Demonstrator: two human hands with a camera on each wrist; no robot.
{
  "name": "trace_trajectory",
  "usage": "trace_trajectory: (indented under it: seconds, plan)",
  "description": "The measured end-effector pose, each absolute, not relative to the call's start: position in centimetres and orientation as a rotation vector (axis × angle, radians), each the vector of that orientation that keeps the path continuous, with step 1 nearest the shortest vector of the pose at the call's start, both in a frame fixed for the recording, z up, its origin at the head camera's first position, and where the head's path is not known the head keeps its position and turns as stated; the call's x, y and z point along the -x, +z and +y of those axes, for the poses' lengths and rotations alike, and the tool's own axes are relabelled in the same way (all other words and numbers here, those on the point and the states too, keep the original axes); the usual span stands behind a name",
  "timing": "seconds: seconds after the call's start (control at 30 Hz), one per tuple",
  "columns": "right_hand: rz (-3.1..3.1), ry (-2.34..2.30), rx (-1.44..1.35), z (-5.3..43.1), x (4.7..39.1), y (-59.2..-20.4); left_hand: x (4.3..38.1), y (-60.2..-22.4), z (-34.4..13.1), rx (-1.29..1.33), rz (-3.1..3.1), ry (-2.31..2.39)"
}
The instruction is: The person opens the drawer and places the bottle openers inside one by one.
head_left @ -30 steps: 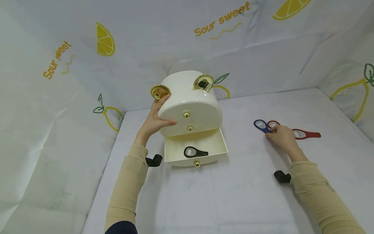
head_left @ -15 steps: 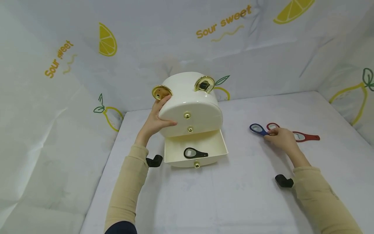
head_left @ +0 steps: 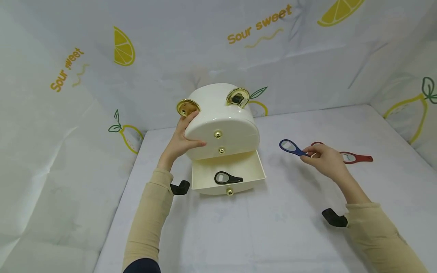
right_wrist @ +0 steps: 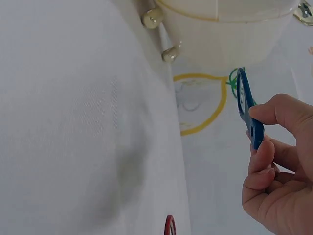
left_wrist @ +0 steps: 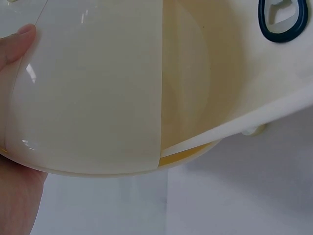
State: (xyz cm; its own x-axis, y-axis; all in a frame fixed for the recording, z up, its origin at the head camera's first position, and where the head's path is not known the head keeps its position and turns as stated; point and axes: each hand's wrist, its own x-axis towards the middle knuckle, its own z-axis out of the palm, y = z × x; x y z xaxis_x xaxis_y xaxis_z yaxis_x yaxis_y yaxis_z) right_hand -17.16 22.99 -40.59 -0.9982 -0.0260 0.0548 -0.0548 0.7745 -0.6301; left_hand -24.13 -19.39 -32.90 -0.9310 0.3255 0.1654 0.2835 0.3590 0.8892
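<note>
A white cabinet (head_left: 222, 142) with gold knobs and two gold ear-like parts on top stands on the table, its lowest drawer (head_left: 250, 172) pulled out. My left hand (head_left: 177, 143) grips the cabinet's left side, thumb along the front. Inside the drawer lies a black bottle opener (head_left: 235, 179); the left wrist view shows part of its ring (left_wrist: 283, 37). Above the table to the right, my right hand (head_left: 326, 161) pinches a blue bottle opener (head_left: 297, 151) by its handle, ring pointing left. In the right wrist view this blue opener (right_wrist: 248, 100) appears nearly edge-on.
Beyond the right hand lies a red bottle opener (head_left: 363, 158). Another red opener (head_left: 317, 143) is mostly hidden by that hand. A white cloth (head_left: 256, 235) covers the table, and a lemon-printed backdrop (head_left: 191, 41) rises behind the cabinet.
The right hand has lifted the blue bottle opener from beside the red ones and carried it a little left. The left hand and the cabinet stay in place.
</note>
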Motion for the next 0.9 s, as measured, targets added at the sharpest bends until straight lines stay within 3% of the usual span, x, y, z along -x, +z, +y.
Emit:
trace_trajectory:
  seconds: [0.43, 0.9]
  plan:
    - [-2.914, 1.277, -0.432, 17.2, 16.4, -39.2, 24.1, -32.9, -19.5, -0.581, 2.556, 1.676]
    - [-2.863, 1.118, -0.799, 10.5, 17.8, -39.3, 24.3, -33.0, -19.4, -0.576, 2.555, 1.677]
